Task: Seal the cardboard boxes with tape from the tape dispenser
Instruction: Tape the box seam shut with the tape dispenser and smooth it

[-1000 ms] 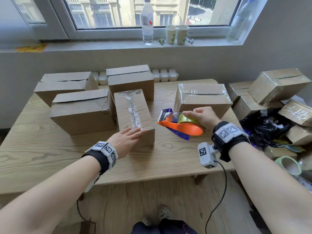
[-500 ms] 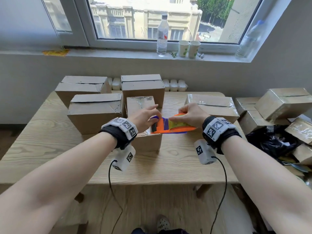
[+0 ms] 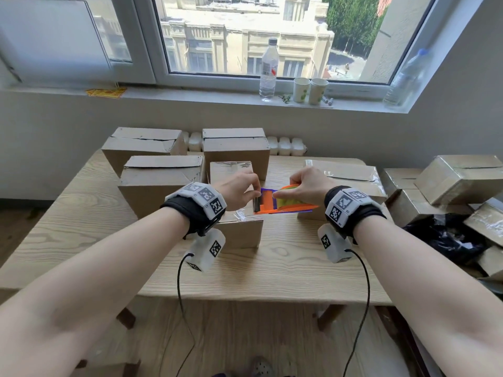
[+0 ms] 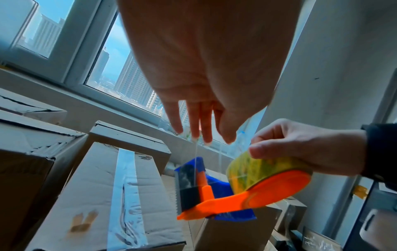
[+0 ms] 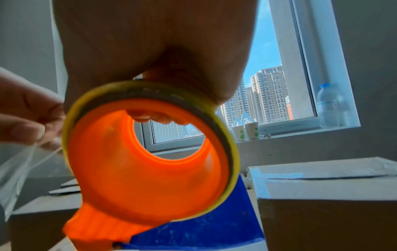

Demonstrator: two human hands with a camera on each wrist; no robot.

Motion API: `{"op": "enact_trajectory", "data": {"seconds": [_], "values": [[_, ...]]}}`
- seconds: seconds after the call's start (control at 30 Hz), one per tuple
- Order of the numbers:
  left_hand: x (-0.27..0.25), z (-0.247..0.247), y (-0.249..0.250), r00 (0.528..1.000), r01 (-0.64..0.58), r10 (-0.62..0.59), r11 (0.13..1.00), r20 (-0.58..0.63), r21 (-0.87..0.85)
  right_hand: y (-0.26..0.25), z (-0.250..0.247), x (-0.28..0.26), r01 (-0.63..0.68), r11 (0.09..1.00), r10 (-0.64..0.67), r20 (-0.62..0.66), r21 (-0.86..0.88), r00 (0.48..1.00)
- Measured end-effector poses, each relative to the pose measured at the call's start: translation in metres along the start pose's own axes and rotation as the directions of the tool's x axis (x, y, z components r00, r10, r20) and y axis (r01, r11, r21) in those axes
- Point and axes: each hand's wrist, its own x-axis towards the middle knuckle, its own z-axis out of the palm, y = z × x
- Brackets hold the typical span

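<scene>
Wooden table (image 3: 285, 270) near the window: right hand (image 3: 306, 186) fingers curled round the orange tape dispenser (image 3: 283, 201); left hand (image 3: 236, 187) fingers pinching its clear tape end (image 4: 196, 152), above the taped cardboard box (image 3: 239, 229).

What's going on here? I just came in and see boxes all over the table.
A person is taping cardboard boxes shut. The right hand grips the orange tape dispenser by its roll, held above the middle box, which already has tape along its top. The left hand pinches the free end of the clear tape and draws it out. Other boxes stand around on the table.
</scene>
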Motion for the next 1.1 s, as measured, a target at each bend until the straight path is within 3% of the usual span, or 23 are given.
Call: {"op": "enact_trajectory", "data": {"seconds": [0.13,0.23,0.37,0.47,0.77,0.97,1.1], "values": [[-0.004,-0.008,0.000,0.996,0.067,-0.065,0.997,0.055,-0.042,-0.003,-0.004,-0.004,-0.019,0.999,0.018,0.042,0.025,0.999],[-0.008,-0.012,-0.007,0.994,0.104,-0.096,0.980,0.057,-0.167,-0.007,-0.011,-0.006,-0.048,0.994,0.036,0.121,0.102,0.992],[-0.012,-0.017,-0.013,0.977,0.197,-0.213,0.916,-0.008,-0.350,-0.015,-0.014,-0.010,-0.041,0.989,0.021,0.145,0.142,0.989],[-0.013,-0.020,-0.018,0.951,0.277,-0.308,0.890,-0.030,-0.362,-0.019,-0.015,-0.012,-0.038,0.983,0.007,0.173,0.177,0.985],[-0.022,-0.022,-0.030,0.912,0.345,-0.410,0.766,0.002,-0.543,-0.021,-0.015,-0.007,-0.038,0.979,-0.002,0.194,0.202,0.981],[-0.030,-0.026,-0.039,0.895,0.318,-0.444,0.697,-0.039,-0.643,-0.001,-0.021,-0.003,-0.045,0.994,0.055,0.098,-0.100,0.994],[-0.034,-0.021,-0.051,0.882,0.349,-0.470,0.704,-0.039,-0.619,0.010,-0.022,-0.002,-0.064,0.990,0.080,0.130,-0.123,0.988]]}}
